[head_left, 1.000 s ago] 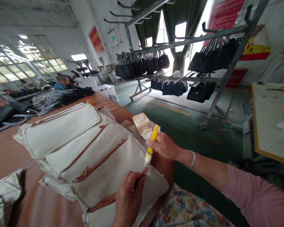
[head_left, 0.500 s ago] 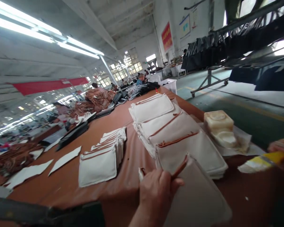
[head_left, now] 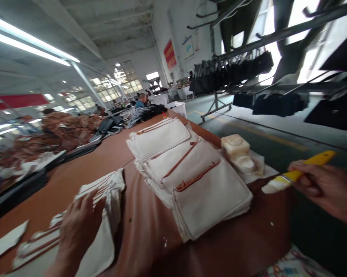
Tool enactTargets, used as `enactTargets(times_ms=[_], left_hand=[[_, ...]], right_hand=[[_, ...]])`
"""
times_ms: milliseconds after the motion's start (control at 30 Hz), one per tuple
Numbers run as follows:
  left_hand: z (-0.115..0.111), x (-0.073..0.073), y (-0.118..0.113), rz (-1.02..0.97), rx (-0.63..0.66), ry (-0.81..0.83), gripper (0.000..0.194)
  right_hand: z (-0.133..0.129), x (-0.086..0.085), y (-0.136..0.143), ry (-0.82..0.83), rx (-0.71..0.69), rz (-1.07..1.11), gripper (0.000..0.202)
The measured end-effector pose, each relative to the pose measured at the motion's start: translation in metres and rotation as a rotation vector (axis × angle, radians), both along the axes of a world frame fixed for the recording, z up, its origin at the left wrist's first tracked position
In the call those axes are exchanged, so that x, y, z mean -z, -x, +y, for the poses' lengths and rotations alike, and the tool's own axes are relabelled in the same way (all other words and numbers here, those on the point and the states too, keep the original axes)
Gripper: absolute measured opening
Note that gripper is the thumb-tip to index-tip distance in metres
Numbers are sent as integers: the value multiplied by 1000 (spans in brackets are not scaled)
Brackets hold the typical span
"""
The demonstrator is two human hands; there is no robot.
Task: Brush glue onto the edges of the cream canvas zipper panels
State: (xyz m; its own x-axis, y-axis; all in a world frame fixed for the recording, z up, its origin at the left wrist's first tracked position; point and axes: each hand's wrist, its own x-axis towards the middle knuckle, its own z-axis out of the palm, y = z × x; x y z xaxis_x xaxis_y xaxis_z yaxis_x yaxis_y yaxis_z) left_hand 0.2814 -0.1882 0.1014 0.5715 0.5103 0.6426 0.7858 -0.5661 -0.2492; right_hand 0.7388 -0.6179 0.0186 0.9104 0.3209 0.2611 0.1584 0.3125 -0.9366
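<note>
My left hand [head_left: 79,225] lies over the left stack of off-white fabric panels [head_left: 115,182] with brown trim, fingers stretched across the top panels. The fingertips are partly hidden among the layers. My right hand [head_left: 320,184] is closed around a yellow-handled paintbrush [head_left: 291,175], its bristles coated with something whitish and pointing left. Between the hands, larger piles of off-white panels with brown trim [head_left: 211,200] overlap in a row. Near the brush stands a cut-open, pale plastic container [head_left: 235,148], with whitish residue about it.
The brown-covered table [head_left: 150,238] runs away from me. Black pieces [head_left: 20,192] and a heap of brown material [head_left: 66,127] lie along its left side. To the right, a rack [head_left: 216,105] holds dark bags. A person [head_left: 140,100] sits farther back.
My left hand has moved left from the near panel to the left stack, and that panel has left the front of the piles. The brush has come further into view. The view has turned right.
</note>
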Motion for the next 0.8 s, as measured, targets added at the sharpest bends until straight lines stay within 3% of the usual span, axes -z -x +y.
enactTargets(times_ms=[67,133,167,233,333,400,500,600,800], left_hand=[[-36,24,-65,-43,300,-8,33],[-86,43,-137,95,611,109,20],[-110,50,-171,129,645,152,21],[-150,58,-232,162,570,219,27],[-176,62,-297,164,411,252,30],[-180,63,-322,165,387,248,28],[-181,66,-340,174,381,249,24],[-185,68,-348,165,339,240,22],[-190,64,-349,124,234,153,17]], right_hand=[[5,-17,6,-46,-69,180,11],[14,-29,5,-131,-51,210,17],[19,-32,3,-157,-50,193,20],[27,-33,-7,-166,-32,122,24],[34,-25,-31,-37,43,-67,29],[37,-17,-50,98,77,-217,31],[44,-2,-77,269,90,-425,31],[52,12,-97,358,104,-525,31],[64,30,-113,369,94,-546,27]])
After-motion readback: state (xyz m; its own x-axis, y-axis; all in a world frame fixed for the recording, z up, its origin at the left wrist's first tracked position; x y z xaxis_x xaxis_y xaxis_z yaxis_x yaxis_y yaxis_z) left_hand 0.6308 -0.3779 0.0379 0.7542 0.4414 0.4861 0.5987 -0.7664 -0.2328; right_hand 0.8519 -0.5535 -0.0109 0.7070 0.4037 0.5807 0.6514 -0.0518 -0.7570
